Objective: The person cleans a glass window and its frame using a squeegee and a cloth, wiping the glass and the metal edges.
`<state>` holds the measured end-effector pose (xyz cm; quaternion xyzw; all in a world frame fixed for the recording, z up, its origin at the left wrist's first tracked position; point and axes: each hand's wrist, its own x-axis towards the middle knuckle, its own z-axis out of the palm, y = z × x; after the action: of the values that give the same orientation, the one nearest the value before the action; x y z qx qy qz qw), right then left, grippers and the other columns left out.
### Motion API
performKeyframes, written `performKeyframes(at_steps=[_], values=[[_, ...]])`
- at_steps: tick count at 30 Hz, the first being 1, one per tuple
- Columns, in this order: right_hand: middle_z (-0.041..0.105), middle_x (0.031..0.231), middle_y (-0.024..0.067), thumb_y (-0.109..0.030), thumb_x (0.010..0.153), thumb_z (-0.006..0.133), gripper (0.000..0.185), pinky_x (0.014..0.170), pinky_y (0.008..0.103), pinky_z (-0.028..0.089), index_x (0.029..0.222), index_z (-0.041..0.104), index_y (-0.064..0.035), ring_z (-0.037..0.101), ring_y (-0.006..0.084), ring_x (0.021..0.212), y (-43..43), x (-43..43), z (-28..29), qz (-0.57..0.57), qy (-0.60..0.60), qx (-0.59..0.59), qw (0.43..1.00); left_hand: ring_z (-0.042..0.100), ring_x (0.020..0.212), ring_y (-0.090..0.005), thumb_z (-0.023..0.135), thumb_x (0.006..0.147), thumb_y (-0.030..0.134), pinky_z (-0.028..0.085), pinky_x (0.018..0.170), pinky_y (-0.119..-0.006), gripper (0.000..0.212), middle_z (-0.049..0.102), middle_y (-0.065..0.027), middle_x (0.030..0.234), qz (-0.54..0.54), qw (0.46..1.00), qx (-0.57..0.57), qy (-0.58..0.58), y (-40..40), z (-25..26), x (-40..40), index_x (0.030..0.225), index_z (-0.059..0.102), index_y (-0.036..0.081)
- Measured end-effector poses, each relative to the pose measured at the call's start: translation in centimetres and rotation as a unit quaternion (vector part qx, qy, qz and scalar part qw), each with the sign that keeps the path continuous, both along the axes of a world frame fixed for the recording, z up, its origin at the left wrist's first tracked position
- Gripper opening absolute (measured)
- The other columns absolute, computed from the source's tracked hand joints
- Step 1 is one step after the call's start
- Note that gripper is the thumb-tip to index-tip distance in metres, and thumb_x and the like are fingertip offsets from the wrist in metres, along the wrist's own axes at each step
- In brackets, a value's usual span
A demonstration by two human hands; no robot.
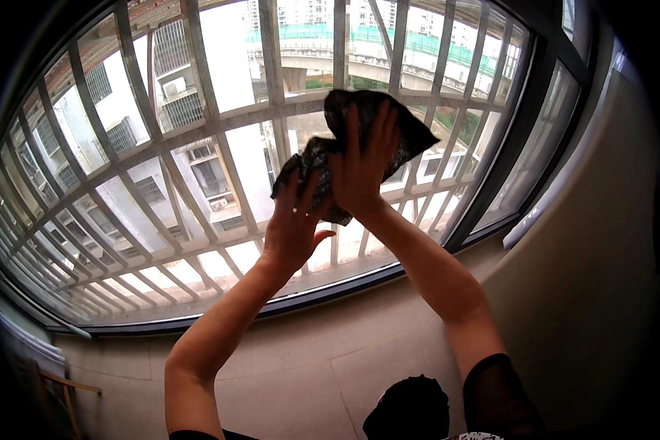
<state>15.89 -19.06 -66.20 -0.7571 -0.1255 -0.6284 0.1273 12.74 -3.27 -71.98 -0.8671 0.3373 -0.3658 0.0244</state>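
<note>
A crumpled black sheet, likely a thin plastic bag [333, 159], lies against the glass of a large window [242, 165]. My right hand [366, 159] is spread flat over its upper part, fingers pointing up. Lower and to the left, my left hand [296, 223] rests its fingers on the sheet's lower left part, with the thumb out to the side. Neither hand curls around the sheet. One pointed corner sticks out to the right of my right hand. The palms hide what lies beneath them.
Outside the glass runs a metal security grille [198, 124]. A dark window frame [330, 289] borders the pane at the bottom. Pale floor tiles [286, 363] lie below. A wall [577, 264] stands at the right, a wooden piece of furniture [69, 385] at the lower left.
</note>
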Motion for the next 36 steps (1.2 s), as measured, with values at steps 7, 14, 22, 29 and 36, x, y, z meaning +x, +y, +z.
performKeyframes(at_steps=[7,14,22,29,36], values=[[0.017,0.148,0.0283,-0.047,0.075,0.064,0.076,0.107,0.0613,0.016,0.142,0.036,-0.0226,0.017,0.0466,0.136,2.7,0.7,8.5,-0.032,-0.016,-0.108,0.994,0.017,0.134,-0.0491,0.073,0.067,0.05,0.018,0.11,-0.054,0.073,0.023,-0.0216,0.147,-0.011,0.993,-0.112,-0.044,0.1,5.7,-0.4,0.13,0.051,0.021],[0.023,0.15,0.0167,-0.055,0.082,0.054,0.062,0.109,0.0578,0.014,0.138,0.04,-0.0332,0.019,0.0371,0.139,7.6,1.2,13.9,0.106,-0.049,-0.273,0.955,0.009,0.135,-0.0515,0.071,0.074,0.046,0.016,0.108,-0.058,0.075,0.018,-0.0258,0.146,0.045,0.983,-0.149,-0.101,1.7,8.1,0.3,0.135,0.045,0.012],[0.038,0.142,0.0137,-0.045,0.082,0.059,0.061,0.108,0.0545,0.02,0.135,0.045,-0.0219,0.033,0.0345,0.132,7.1,1.9,19.8,0.152,-0.13,-0.224,0.954,0.009,0.134,-0.0543,0.062,0.084,0.039,0.017,0.105,-0.061,0.069,0.01,-0.0263,0.149,0.028,0.958,-0.21,-0.191,0.4,13.1,1.4,0.142,0.034,0.015],[0.037,0.141,0.0148,-0.04,0.083,0.058,0.06,0.108,0.0558,0.018,0.137,0.043,-0.0193,0.031,0.0343,0.133,1.6,1.9,19.4,0.02,-0.138,-0.171,0.975,0.013,0.136,-0.0498,0.076,0.072,0.034,0.019,0.109,-0.056,0.065,0.015,-0.0231,0.15,0.0,0.958,-0.196,-0.207,-2.1,13.9,2.4,0.131,0.051,0.024],[0.026,0.147,0.0193,-0.039,0.084,0.057,0.068,0.106,0.0577,0.017,0.141,0.035,-0.0121,0.023,0.0403,0.135,-5.1,3.2,16.0,-0.062,-0.164,-0.011,0.984,0.012,0.137,-0.0465,0.077,0.066,0.044,0.017,0.111,-0.056,0.07,0.018,-0.0171,0.151,-0.079,0.971,-0.144,-0.173,-5.5,14.0,3.1,0.13,0.051,0.026]])
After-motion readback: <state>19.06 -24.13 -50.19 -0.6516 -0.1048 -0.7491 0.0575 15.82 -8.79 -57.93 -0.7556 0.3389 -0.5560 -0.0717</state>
